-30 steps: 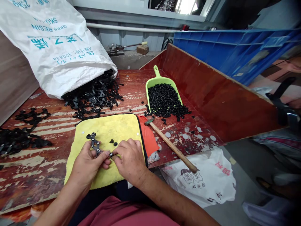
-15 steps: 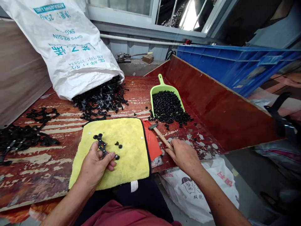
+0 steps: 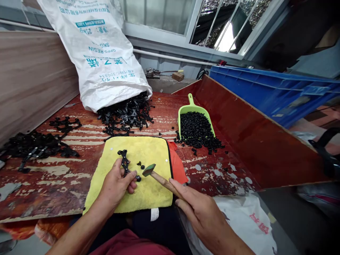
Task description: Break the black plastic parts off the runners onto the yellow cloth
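Observation:
Over the yellow cloth (image 3: 156, 191), my left hand (image 3: 118, 184) is closed on a black jointed linkage piece (image 3: 124, 161) with small round pads at its ends. My right hand (image 3: 196, 209) grips the wooden handle of a hammer (image 3: 162, 180). The hammer's greenish head hangs over the cloth, just right of two small black caps (image 3: 141, 165) lying on it. My left fingers cover part of the linkage.
A green dustpan (image 3: 191, 101) full of small black parts stands at the back right. Black linkages (image 3: 130, 113) spill from a white sack (image 3: 114, 71); another pile (image 3: 34, 145) lies left. A wooden board (image 3: 239, 141) edges the right side, with a blue crate (image 3: 265, 88) behind.
My right hand has lifted the hammer from the orange cloth's edge and brought it left over the yellow cloth. My left hand still holds the linkage. The whole view has shifted slightly.

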A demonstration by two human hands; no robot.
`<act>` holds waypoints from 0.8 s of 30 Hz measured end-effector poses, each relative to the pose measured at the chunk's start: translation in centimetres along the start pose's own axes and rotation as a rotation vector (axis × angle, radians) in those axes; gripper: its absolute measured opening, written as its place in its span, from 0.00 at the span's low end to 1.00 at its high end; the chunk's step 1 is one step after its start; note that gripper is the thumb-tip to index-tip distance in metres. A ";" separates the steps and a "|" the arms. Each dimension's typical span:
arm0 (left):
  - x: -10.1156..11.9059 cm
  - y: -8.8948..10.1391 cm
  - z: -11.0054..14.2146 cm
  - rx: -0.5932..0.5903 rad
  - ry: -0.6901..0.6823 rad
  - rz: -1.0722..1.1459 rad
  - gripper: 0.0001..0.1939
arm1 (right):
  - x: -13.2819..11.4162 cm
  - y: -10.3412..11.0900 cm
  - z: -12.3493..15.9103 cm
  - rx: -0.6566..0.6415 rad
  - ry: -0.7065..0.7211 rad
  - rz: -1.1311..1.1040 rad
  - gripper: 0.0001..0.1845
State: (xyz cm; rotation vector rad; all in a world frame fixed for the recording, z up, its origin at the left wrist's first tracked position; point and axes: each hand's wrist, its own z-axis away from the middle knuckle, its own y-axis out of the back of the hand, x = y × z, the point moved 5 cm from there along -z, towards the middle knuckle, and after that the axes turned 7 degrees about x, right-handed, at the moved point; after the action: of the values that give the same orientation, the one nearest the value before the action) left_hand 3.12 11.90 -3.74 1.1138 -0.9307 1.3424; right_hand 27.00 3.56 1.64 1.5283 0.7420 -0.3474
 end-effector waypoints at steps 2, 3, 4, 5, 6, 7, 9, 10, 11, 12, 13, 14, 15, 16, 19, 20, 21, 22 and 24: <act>0.1 0.0 0.0 0.003 -0.008 -0.006 0.23 | -0.4 -0.5 -0.3 0.074 0.041 0.048 0.28; 0.1 0.0 0.0 0.002 -0.012 -0.013 0.23 | -0.4 -0.9 -0.5 0.093 0.054 0.069 0.28; 0.1 -0.1 0.0 0.001 -0.015 -0.020 0.22 | -0.3 -1.2 -0.6 0.093 0.065 0.089 0.28; 0.1 0.0 0.0 0.001 -0.016 -0.024 0.22 | -0.2 -1.6 -0.7 0.080 0.078 0.106 0.28; 0.0 0.0 0.0 0.003 -0.014 -0.025 0.22 | -0.1 -1.9 -0.8 0.067 0.092 0.119 0.28; -0.1 0.0 0.0 0.007 -0.011 -0.023 0.22 | 0.0 -2.0 -0.8 0.067 0.108 0.124 0.28; -0.3 0.0 0.0 0.020 -0.006 -0.021 0.24 | -0.1 -1.7 -0.7 0.137 0.145 0.118 0.28; -0.4 0.0 0.0 0.026 -0.007 -0.021 0.24 | -0.2 -1.3 -0.6 0.191 0.165 0.116 0.29; -0.5 0.0 0.0 0.030 -0.011 -0.022 0.24 | -0.4 -1.1 -0.5 0.236 0.182 0.122 0.29; -0.5 0.0 0.0 0.033 -0.015 -0.021 0.25 | -0.6 -1.0 -0.5 0.259 0.197 0.134 0.29; -0.6 0.0 -0.1 0.034 -0.020 -0.023 0.24 | -0.7 -1.1 -0.4 0.256 0.210 0.148 0.28; -0.7 0.0 -0.1 0.034 -0.024 -0.027 0.24 | -0.8 -1.3 -0.4 0.234 0.217 0.161 0.27; -0.8 0.0 -0.1 0.031 -0.027 -0.037 0.23 | -0.8 -1.7 -0.4 0.202 0.219 0.167 0.27; -0.8 0.0 -0.2 0.029 -0.029 -0.051 0.22 | -0.8 -2.0 -0.4 0.173 0.216 0.165 0.26; -1.0 0.1 -0.2 0.026 -0.034 -0.096 0.20 | -0.5 -2.2 -0.3 0.171 0.186 0.128 0.27; -1.0 0.2 -0.2 0.026 -0.034 -0.105 0.20 | -0.4 -2.1 -0.3 0.186 0.174 0.119 0.28; -1.0 0.2 -0.2 0.026 -0.033 -0.108 0.20 | -0.3 -2.2 -0.3 0.194 0.169 0.117 0.28; -1.0 0.2 -0.2 0.024 -0.031 -0.108 0.20 | -0.3 -2.3 -0.3 0.194 0.169 0.122 0.28; -1.0 0.2 -0.2 0.020 -0.026 -0.105 0.20 | -0.2 -2.8 -0.3 0.157 0.175 0.137 0.27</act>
State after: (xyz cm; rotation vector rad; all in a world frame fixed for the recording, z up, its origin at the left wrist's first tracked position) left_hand 2.89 11.87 -4.71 1.1821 -0.8667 1.2570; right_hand 24.96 3.62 -0.37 1.7645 0.7550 -0.1735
